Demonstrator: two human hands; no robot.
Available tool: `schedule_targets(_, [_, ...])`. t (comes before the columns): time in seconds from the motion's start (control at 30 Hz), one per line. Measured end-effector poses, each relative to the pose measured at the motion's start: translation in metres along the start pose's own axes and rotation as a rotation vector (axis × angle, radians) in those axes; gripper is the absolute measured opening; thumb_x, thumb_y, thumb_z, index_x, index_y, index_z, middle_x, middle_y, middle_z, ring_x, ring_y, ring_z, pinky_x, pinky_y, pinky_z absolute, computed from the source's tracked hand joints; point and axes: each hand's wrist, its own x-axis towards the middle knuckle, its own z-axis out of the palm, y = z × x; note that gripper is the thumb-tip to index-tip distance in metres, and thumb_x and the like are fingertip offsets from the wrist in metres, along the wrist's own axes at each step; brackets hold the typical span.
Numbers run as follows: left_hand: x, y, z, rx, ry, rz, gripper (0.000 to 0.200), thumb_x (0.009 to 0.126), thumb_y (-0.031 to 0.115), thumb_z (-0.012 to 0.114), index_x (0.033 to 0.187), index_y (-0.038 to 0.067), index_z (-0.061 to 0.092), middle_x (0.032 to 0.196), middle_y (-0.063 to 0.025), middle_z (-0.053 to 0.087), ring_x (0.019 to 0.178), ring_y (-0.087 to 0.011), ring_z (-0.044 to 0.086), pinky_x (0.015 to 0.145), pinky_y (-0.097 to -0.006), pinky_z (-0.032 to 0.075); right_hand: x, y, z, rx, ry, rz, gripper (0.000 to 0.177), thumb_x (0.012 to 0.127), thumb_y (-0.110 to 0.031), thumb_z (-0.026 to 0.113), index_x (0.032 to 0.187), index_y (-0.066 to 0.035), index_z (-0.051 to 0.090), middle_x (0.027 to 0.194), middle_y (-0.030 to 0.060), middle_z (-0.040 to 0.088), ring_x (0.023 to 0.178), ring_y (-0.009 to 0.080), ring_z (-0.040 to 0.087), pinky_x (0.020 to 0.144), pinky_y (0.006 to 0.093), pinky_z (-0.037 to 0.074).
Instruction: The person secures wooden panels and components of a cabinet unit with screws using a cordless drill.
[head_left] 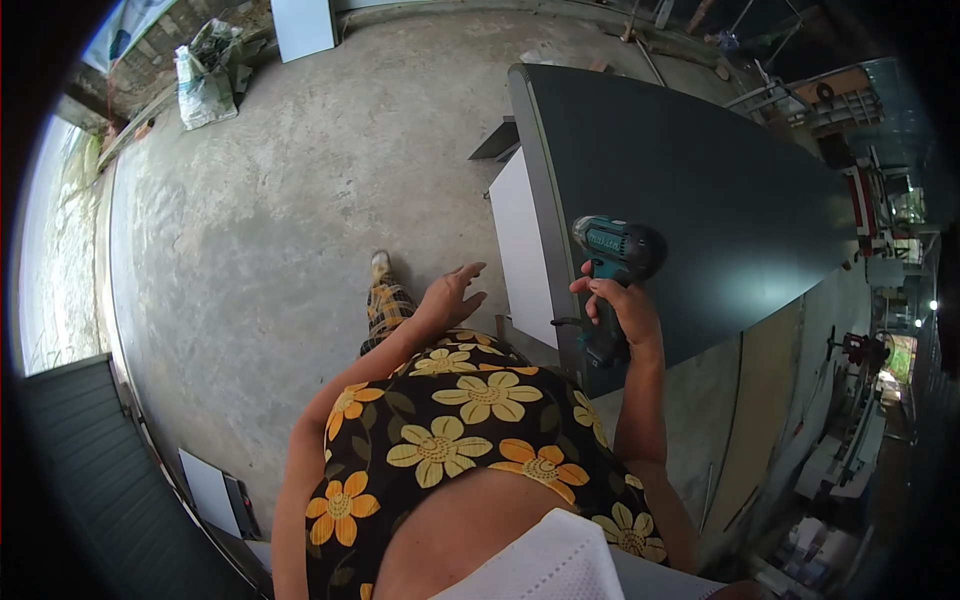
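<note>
A teal and black cordless drill [622,250] is in my right hand [622,305], its grip between my thumb and fingers and its head pointing left. The drill is over the near left part of a large dark grey panel surface [690,190]. My left hand [452,296] hangs in the air over the concrete floor, fingers apart and holding nothing. Nearest to it is a white side board [522,245] below the dark panel's left edge.
A white sack [205,90] stands on the floor [250,200] at the upper left, near a pale board [303,28]. Another pale board [210,492] lies at the lower left. Tools and machines [850,440] line the right side.
</note>
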Motion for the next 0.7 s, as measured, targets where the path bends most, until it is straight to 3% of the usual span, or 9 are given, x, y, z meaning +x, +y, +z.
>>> schedule_targets(0.5, [0.208,-0.044,-0.129,-0.098,-0.182,0.176,0.061,0.076,0.015,0.063,0.130,0.006,0.038,0.115,-0.0220,0.053,0.096,-0.0372,0.058,0.082,-0.0411,0.049,0.199,-0.091,0.075,-0.002,0.258,0.052,0.022,0.075,-0.011,0.058,0.095,-0.001,0.056,0.086,0.0095,0.062,0.048,0.0110,0.054,0.043,0.0235,0.043])
schedule_targets(0.7, [0.248,-0.062,-0.135,-0.083,-0.260,0.278,0.069,0.075,0.015,0.064,0.135,0.007,0.031,0.134,-0.0219,0.037,0.102,-0.0374,0.055,0.086,-0.0407,0.048,0.249,-0.105,0.084,-0.010,0.337,0.134,0.023,0.074,-0.011,0.058,0.094,0.000,0.055,0.085,0.0102,0.061,0.047,0.0119,0.053,0.042,0.0239,0.042])
